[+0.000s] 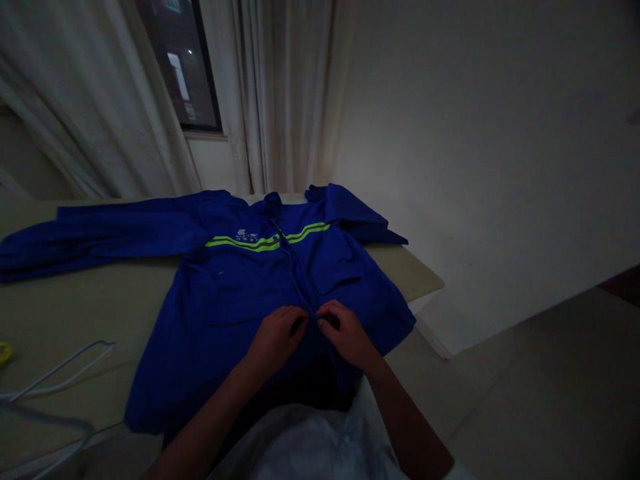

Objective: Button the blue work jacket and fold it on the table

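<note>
A blue work jacket (235, 283) with a yellow-green striped band across its chest lies front side up, its lower edge hanging over the near side of the table. My left hand (280, 337) pinches the front opening low down, fingers curled together. Right beside it, my right hand (345, 330) pinches the other edge of the same opening. The front placket runs up from my fingers to the collar (271, 203). One sleeve (100, 237) stretches out to the left; the other sleeve (357, 210) is folded at the right.
The pale table (145, 300) has its right corner near the wall (490, 167). White wire hangers (65, 373) lie at the left, near a yellow object (5, 353) cut off by the frame. Curtains (280, 93) and a dark window (185, 67) stand behind.
</note>
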The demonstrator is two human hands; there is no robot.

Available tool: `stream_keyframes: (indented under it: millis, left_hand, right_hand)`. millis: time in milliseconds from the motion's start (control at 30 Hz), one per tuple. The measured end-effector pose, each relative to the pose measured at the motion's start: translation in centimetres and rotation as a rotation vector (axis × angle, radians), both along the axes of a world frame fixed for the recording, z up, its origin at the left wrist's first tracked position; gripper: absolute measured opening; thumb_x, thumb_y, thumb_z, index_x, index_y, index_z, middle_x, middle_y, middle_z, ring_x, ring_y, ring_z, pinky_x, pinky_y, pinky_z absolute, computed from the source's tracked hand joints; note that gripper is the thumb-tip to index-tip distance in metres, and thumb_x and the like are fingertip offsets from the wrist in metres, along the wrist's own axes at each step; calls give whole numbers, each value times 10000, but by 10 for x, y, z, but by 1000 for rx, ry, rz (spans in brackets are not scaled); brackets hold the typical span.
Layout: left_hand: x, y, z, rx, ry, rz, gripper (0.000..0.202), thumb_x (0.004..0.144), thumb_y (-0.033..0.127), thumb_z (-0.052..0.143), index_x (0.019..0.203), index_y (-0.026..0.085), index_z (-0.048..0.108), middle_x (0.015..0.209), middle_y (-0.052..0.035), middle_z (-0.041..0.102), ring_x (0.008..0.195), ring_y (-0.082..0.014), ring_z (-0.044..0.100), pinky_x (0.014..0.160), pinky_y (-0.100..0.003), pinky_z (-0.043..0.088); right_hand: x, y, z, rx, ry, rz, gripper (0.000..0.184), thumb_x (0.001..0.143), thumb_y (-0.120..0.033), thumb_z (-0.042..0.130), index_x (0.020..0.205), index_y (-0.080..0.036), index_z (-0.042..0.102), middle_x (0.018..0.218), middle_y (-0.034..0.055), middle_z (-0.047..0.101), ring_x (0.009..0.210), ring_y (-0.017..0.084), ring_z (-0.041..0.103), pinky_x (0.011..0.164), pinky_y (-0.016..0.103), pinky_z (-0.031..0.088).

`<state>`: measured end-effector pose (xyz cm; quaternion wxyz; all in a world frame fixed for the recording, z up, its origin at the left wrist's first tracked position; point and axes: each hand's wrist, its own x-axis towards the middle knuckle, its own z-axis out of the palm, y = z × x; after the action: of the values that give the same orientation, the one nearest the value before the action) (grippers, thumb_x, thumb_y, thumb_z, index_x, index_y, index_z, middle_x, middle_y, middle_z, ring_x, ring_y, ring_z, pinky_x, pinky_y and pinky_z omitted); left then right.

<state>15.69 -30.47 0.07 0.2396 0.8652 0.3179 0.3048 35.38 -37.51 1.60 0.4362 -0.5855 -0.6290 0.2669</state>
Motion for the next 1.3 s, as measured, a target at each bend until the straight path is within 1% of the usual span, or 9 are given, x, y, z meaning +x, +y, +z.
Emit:
stream_keyframes:
  millis: [167,400,567,667,733,833,933,1167,1300]
  left_hand:
    - [-1,0,-3,11,-20,-5,144,978,172,584,1013,226,713,996,-27,767,927,-188,715,855,-319,533]
    - [-1,-1,-3,72,-52,-4,158,974,147,579,1012,224,712,978,-26,763,901,-174,712,835,-304,541]
    - [-1,-3,-3,107,4,20,183,984,151,553,1009,225,719,951,-33,755,901,-185,704,830,-312,548]
    - [-1,-4,-3,118,9,38,226,1007,180,538,1135,239,715,1032,-47,757,952,-192,698,885,-327,550]
    - [-1,-5,-4,116,6,-1,286,1024,183,509,1216,260,707,1075,-53,751,980,-190,694,917,-330,547]
    - [-1,-4,-5,73,1,-60,313,1028,174,477,1188,273,728,1061,-50,748,970,-179,701,900,-307,547]
    - [-2,-3,-2,-15,-47,-26,278,1007,176,495,1120,257,736,1052,-41,762,948,-177,724,872,-298,551]
    - [-6,3,6,-226,-136,51,223,920,184,579,1034,251,758,1000,-13,809,903,-193,759,839,-306,559]
    - [-8,5,2,-261,-213,52,204,937,242,569,1023,242,755,975,-22,811,886,-196,761,816,-304,558]
  right_hand:
    - [0,1,-1,3,35,13,164,905,-165,606,990,-201,741,1056,47,690,949,175,673,858,300,518]
    - [-16,-7,8,86,-126,-62,238,860,-84,612,990,-211,764,1046,48,684,977,184,668,899,312,522]
    - [-20,-9,14,79,-135,-58,221,862,-96,641,1006,-204,768,1057,52,682,970,180,675,891,303,534]
    - [-11,-6,15,21,-73,4,162,929,-182,640,1007,-203,781,1050,54,689,913,168,680,818,287,544]
    - [-4,-2,13,-4,-39,51,181,953,-191,617,1002,-198,791,1030,55,694,876,161,680,781,283,543]
    - [1,3,9,-25,-29,56,177,914,-150,649,1008,-196,792,1027,50,695,843,154,677,756,277,541]
    - [-3,5,10,-25,-75,34,175,891,-125,685,1005,-202,792,1037,47,699,864,154,682,773,275,542]
    - [-10,7,26,-39,-296,-17,183,870,-84,722,959,-216,813,952,48,709,862,179,691,820,306,535]
    - [-9,9,24,-22,-196,-3,112,899,-143,736,970,-200,800,953,38,698,829,156,689,773,279,538]
